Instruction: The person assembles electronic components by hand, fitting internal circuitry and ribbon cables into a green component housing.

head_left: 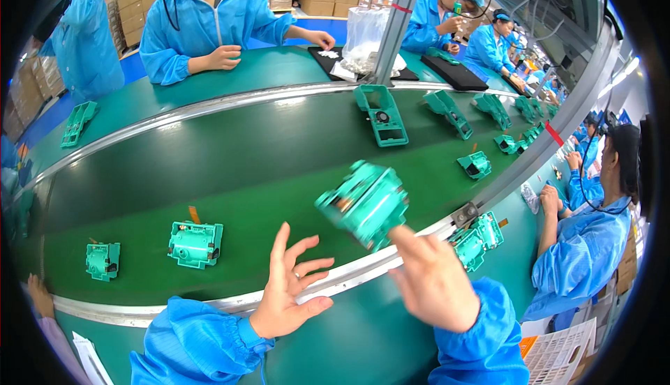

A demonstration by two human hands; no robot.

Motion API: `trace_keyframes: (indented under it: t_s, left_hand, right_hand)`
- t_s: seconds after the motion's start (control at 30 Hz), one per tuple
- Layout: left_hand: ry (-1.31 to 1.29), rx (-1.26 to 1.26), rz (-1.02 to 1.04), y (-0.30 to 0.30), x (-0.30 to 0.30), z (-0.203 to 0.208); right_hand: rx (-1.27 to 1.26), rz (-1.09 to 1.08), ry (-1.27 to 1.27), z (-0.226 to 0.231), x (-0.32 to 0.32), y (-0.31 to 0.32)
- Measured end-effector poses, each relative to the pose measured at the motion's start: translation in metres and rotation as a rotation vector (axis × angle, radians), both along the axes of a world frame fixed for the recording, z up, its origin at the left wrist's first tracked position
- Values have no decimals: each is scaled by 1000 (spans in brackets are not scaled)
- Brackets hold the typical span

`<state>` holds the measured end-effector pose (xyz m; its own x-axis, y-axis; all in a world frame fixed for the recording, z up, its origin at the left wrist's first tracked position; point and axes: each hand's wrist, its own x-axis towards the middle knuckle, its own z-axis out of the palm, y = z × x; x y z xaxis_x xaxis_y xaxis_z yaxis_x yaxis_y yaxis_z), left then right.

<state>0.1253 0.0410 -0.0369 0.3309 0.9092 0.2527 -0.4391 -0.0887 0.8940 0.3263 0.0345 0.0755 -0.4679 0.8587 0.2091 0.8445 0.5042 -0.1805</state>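
My right hand (434,279) is blurred – fingertips on the lower edge of a green housing (366,204), held up over the conveyor belt (244,190); thumb contact hard to make out. The housing is smeared too: boxy, glossy plastic, inner detail lost. My left hand (293,284) is empty, fingers spread wide, ring on one, near the pale metal rail (363,268). Two ribbed housings (195,244) lie left on the belt, one with an orange strip (194,214). Beyond my right hand, bench housings (478,242) overlap – can't separate their outlines. Wrinkled blue sleeves (481,336) and a white lattice crate (558,353) are cut off below.
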Motion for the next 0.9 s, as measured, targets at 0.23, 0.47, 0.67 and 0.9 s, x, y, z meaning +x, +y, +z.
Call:
trace_keyframes:
  t_s: [0.23,0.47,0.67,0.9]
  left_hand:
    - [-152,53,156,-2,9,10]
    - [-320,-418,-227,19,-18,10]
    - [-265,-361,-434,18,-19,0]
    - [-305,-376,-309,17,-24,-2]
  right_hand:
    - [-32,182,161,-51,-23,-18]
    - [48,283,745,-90,-7,17]
    - [-267,359,811,-96,-7,23]
    - [25,285,765,-103,-14,26]
